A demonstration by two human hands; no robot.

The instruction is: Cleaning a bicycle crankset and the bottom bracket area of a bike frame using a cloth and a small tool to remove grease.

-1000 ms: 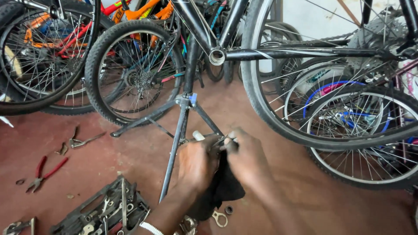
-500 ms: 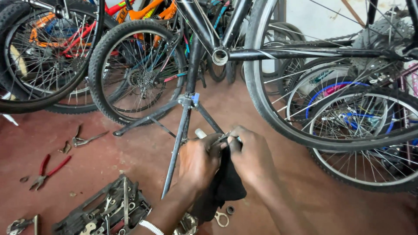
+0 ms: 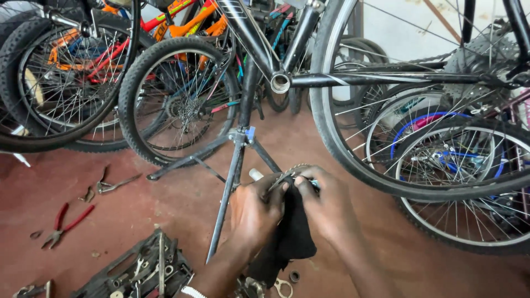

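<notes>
Black rag (image 3: 292, 232) beneath both hands' fingers (image 3: 279, 187)

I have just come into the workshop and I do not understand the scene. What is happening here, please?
A person crouches over a red floor among bicycles. The left hand and the right hand together hold a small toothed metal part against a black cloth. In front stands a black bicycle frame on a folding repair stand. Red-handled pliers lie to the left, and an open tool case lies near the left forearm.
</notes>
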